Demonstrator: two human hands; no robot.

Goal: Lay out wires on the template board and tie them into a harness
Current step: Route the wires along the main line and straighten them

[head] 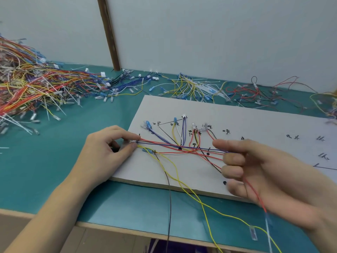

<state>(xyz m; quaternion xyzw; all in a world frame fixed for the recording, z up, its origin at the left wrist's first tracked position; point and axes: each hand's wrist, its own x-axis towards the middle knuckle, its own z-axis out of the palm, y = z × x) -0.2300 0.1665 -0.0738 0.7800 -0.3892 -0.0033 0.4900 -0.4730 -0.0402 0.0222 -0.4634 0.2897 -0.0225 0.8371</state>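
Several wires [182, 148] already lie fanned across the board [237, 117], untied. The left hand [102, 148] pinches their ends at the board's edge; the right hand [255, 170] curls round the bundle, so gathering and tying remain.

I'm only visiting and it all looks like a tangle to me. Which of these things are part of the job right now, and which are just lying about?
In use:
- template board
- wires on the board
- left hand, pinching the wire ends
- right hand, gripping the bundle

Lying about:
- big wire heap
- yellow and white wires
- red and black wires
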